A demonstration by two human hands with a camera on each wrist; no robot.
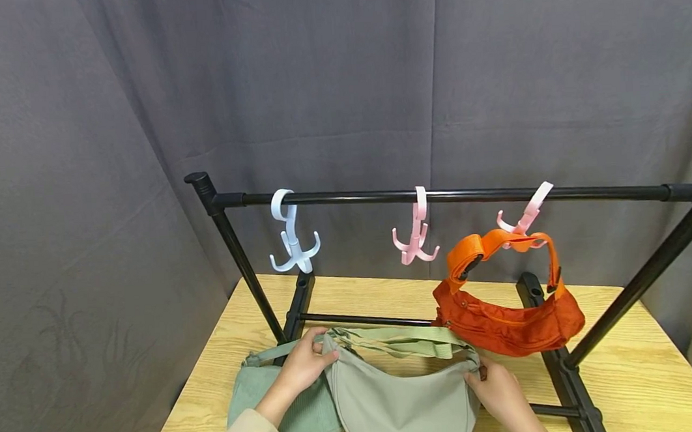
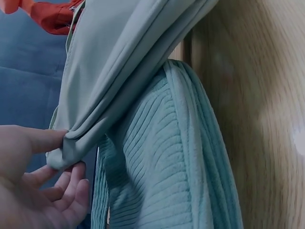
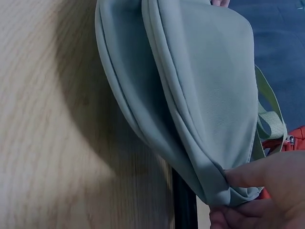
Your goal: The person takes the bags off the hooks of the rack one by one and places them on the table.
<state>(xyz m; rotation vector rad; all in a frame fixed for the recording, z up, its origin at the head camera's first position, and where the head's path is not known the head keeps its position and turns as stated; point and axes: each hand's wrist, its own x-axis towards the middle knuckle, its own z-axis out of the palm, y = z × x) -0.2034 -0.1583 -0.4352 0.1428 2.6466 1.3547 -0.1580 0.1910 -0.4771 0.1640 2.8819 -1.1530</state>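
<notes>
A smooth grey-green shoulder bag (image 1: pixel 399 402) is stretched between both hands in the head view. My left hand (image 1: pixel 303 362) pinches its upper left corner between thumb and fingers. At the upper right corner, my right hand (image 1: pixel 499 390) pinches the fabric near the strap end. The bag's light green webbing strap (image 1: pixel 411 343) lies loosely along the top, behind the opening. Partly behind the left forearm sits a teal corduroy bag (image 2: pixel 157 157) on the table. An orange-red waist bag (image 1: pixel 516 328) hangs by its strap from the right pink hook (image 1: pixel 525 219), just beyond the right hand.
A black rack (image 1: pixel 474 195) with slanted side posts spans the wooden table (image 1: pixel 641 350). From its top bar hang a light blue hook (image 1: pixel 293 238) on the left and a pink hook (image 1: pixel 416 232) in the middle. Grey curtains (image 1: pixel 328 99) stand behind.
</notes>
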